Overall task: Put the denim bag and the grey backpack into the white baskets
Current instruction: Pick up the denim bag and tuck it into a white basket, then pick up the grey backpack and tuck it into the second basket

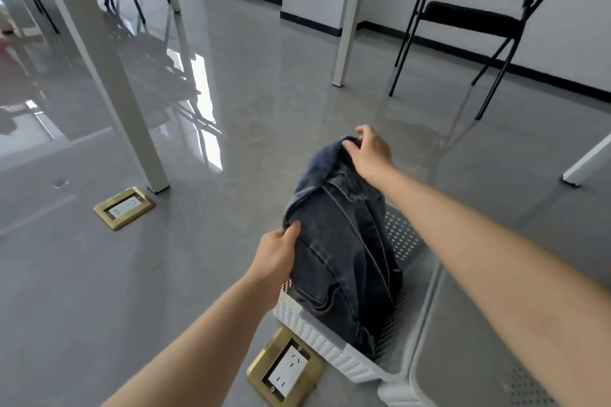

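Observation:
The denim bag (340,241), dark blue, stands upright with its lower part inside a white perforated basket (317,337) on the floor. My left hand (276,254) grips the bag's left edge. My right hand (370,149) holds the bag's top. A second white basket (439,324) adjoins the first on the right, its inside partly hidden by my right arm. The grey backpack is not in view.
Two brass floor sockets lie near: one (287,370) just in front of the basket, another (124,207) to the left by a white table leg (132,129). A black folding chair (476,20) stands at the back right. A further white leg (345,26) stands in the middle.

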